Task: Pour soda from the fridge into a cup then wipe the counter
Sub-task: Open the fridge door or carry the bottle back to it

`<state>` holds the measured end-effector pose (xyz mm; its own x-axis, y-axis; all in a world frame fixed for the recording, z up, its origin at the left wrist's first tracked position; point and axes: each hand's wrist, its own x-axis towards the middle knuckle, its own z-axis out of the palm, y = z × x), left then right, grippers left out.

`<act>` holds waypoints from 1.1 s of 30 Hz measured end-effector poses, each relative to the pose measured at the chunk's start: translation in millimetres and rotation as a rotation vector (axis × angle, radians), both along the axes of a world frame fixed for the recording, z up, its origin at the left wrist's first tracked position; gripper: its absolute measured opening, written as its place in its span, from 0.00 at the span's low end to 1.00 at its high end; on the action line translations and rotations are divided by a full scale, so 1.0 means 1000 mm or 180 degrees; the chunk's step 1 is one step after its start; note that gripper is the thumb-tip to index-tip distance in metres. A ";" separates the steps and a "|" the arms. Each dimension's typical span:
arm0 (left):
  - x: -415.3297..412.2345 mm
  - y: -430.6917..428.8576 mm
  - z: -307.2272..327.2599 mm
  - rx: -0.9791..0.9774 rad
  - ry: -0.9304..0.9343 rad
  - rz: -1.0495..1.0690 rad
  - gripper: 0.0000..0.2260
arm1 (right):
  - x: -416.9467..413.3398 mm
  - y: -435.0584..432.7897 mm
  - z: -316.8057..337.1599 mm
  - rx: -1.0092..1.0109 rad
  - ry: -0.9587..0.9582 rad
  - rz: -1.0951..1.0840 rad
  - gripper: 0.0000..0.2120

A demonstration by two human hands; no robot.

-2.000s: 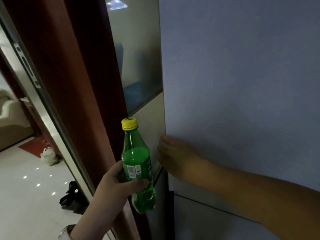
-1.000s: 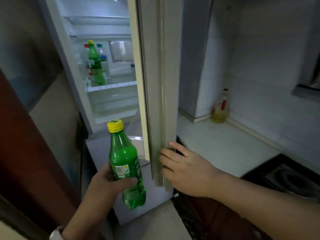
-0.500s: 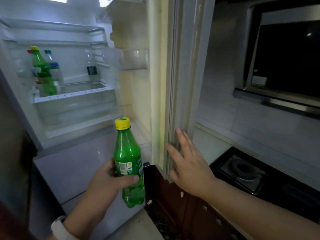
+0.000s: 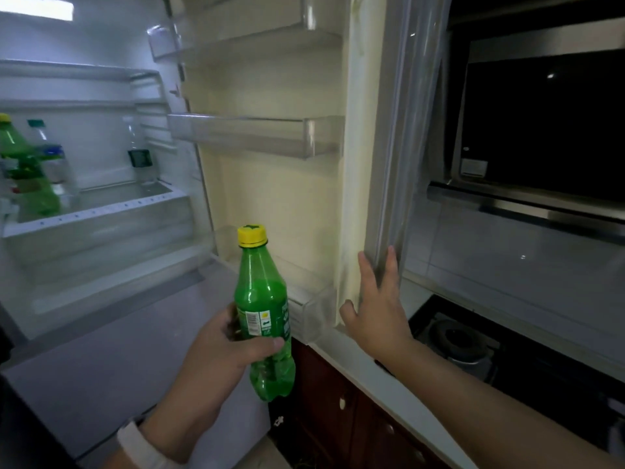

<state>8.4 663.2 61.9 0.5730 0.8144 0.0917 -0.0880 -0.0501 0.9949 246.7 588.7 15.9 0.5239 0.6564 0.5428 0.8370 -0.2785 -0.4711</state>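
Observation:
My left hand grips a green soda bottle with a yellow cap, upright, in front of the open fridge. My right hand rests with straight fingers against the outer edge of the fridge door, which stands wide open to the right. The door's clear shelves hold nothing. Inside the fridge, on a shelf at the far left, stand another green bottle and two clear bottles. No cup shows in view.
A pale counter edge runs below the door to the lower right, over dark red cabinet doors. A black gas hob lies on the counter at right. A dark range hood hangs above it.
The fridge door has swung from shut to wide open under my right hand. My view has turned right toward the hob. My left hand has kept hold of the bottle throughout.

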 end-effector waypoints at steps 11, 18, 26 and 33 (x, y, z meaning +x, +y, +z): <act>0.036 0.032 0.002 -0.0059 0.0037 -0.0209 0.24 | 0.060 0.037 -0.004 -0.0011 -0.0037 -0.0467 0.43; 0.052 0.050 -0.005 -0.0122 0.0092 -0.0263 0.25 | 0.076 0.046 -0.004 0.0003 0.0026 -0.0536 0.41; 0.061 0.062 -0.007 -0.0113 0.0091 -0.0294 0.31 | 0.082 0.041 0.001 0.0333 0.0174 -0.0381 0.36; 0.047 0.073 0.001 0.0018 0.0129 -0.0038 0.25 | 0.043 0.042 0.030 0.1014 -0.0086 0.0210 0.19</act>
